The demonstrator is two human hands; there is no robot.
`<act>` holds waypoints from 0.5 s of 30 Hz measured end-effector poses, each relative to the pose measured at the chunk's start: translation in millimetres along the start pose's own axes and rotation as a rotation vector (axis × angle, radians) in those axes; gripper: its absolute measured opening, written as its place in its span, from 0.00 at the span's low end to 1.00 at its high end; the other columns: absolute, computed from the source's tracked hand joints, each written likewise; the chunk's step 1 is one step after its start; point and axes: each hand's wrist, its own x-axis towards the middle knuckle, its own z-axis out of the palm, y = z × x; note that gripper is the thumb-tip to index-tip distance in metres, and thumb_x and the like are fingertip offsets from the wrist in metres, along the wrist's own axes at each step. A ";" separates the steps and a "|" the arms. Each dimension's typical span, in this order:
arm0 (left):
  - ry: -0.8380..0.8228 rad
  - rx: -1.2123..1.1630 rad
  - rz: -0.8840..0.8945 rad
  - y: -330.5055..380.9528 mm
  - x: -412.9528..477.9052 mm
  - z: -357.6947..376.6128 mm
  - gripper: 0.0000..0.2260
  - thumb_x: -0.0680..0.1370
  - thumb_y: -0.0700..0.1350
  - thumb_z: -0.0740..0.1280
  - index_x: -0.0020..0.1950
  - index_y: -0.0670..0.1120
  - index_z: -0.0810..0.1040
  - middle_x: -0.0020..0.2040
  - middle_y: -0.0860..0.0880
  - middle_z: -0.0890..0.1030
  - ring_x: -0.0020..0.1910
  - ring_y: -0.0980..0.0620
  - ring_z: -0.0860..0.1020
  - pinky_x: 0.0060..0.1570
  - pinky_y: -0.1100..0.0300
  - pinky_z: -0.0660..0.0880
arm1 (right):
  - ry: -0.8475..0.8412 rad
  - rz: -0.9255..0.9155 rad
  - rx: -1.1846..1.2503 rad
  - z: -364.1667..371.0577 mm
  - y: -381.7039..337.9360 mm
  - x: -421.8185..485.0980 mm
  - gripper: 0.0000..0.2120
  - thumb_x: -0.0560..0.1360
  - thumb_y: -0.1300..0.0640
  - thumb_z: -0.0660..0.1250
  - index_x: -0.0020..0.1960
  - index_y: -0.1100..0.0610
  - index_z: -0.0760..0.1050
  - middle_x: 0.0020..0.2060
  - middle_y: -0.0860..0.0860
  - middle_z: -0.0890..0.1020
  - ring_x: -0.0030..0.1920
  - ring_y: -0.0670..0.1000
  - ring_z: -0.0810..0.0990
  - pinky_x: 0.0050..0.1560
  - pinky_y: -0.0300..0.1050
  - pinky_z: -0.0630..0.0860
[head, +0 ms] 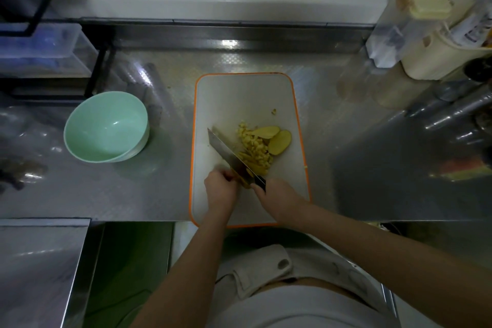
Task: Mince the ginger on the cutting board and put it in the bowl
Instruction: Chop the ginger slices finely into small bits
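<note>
Ginger (255, 145) pile elongated near-far on cutting board (226, 98); right hand (279, 200) grips knife (227, 153), left hand (221, 189) clenched on its near end.

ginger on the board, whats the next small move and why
Likely a chop down through the ginger piece the left hand holds beside the knife in the right hand. Two whole slices lie uncut by the coarse pile, and the bowl holds nothing yet.
</note>
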 end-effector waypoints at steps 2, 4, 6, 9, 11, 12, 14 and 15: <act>0.000 0.008 -0.002 0.2 -1.2 -0.5 0.05 0.73 0.34 0.65 0.39 0.39 0.81 0.36 0.47 0.77 0.38 0.51 0.74 0.39 0.61 0.69 | 0.017 -0.008 0.011 4.0 0.6 2.5 0.15 0.81 0.49 0.56 0.41 0.58 0.67 0.39 0.57 0.76 0.43 0.57 0.78 0.38 0.43 0.66; 0.003 0.013 0.012 -2.6 -2.0 -0.6 0.06 0.73 0.35 0.65 0.39 0.38 0.81 0.35 0.46 0.78 0.38 0.50 0.75 0.40 0.59 0.71 | 0.032 -0.020 0.016 6.4 1.9 1.8 0.15 0.80 0.49 0.56 0.42 0.58 0.67 0.38 0.56 0.75 0.40 0.56 0.76 0.38 0.43 0.65; 0.003 0.007 0.019 -3.7 -3.7 -1.2 0.06 0.73 0.35 0.65 0.38 0.38 0.81 0.35 0.44 0.79 0.38 0.50 0.75 0.41 0.57 0.70 | 0.047 -0.035 0.021 7.6 4.6 2.8 0.15 0.80 0.48 0.57 0.42 0.59 0.69 0.37 0.55 0.75 0.40 0.56 0.76 0.37 0.44 0.67; 0.005 0.008 0.018 -5.2 -3.6 -1.6 0.06 0.72 0.37 0.66 0.36 0.41 0.80 0.35 0.45 0.78 0.37 0.51 0.74 0.39 0.62 0.65 | 0.054 -0.061 0.045 9.0 8.9 5.5 0.17 0.80 0.48 0.57 0.50 0.63 0.73 0.44 0.60 0.80 0.46 0.60 0.79 0.44 0.51 0.75; 0.001 0.008 0.018 -5.7 -2.4 -1.9 0.06 0.72 0.37 0.66 0.36 0.41 0.80 0.35 0.46 0.78 0.38 0.51 0.74 0.39 0.62 0.66 | 0.057 -0.079 0.048 9.9 9.4 6.2 0.17 0.80 0.48 0.57 0.52 0.62 0.73 0.46 0.62 0.80 0.47 0.61 0.79 0.46 0.52 0.75; -0.004 0.004 0.018 -6.9 -1.2 -1.6 0.05 0.72 0.37 0.67 0.37 0.40 0.81 0.36 0.45 0.79 0.38 0.50 0.75 0.41 0.61 0.68 | 0.059 -0.080 0.049 10.2 9.8 6.4 0.17 0.80 0.48 0.57 0.52 0.62 0.73 0.46 0.61 0.80 0.46 0.61 0.79 0.45 0.51 0.75; -0.004 -0.003 0.027 -10.2 0.4 -1.3 0.05 0.72 0.37 0.67 0.37 0.41 0.81 0.38 0.44 0.81 0.40 0.49 0.76 0.44 0.59 0.70 | 0.065 -0.078 0.048 10.9 11.3 7.0 0.17 0.80 0.48 0.57 0.52 0.62 0.73 0.45 0.61 0.80 0.46 0.60 0.79 0.43 0.49 0.73; 0.000 -0.005 0.031 -10.9 0.0 -1.6 0.04 0.72 0.38 0.67 0.37 0.41 0.81 0.38 0.45 0.81 0.40 0.50 0.76 0.43 0.60 0.70 | 0.067 -0.079 0.047 11.4 12.0 7.3 0.17 0.80 0.48 0.57 0.52 0.62 0.73 0.46 0.61 0.80 0.46 0.60 0.79 0.44 0.49 0.73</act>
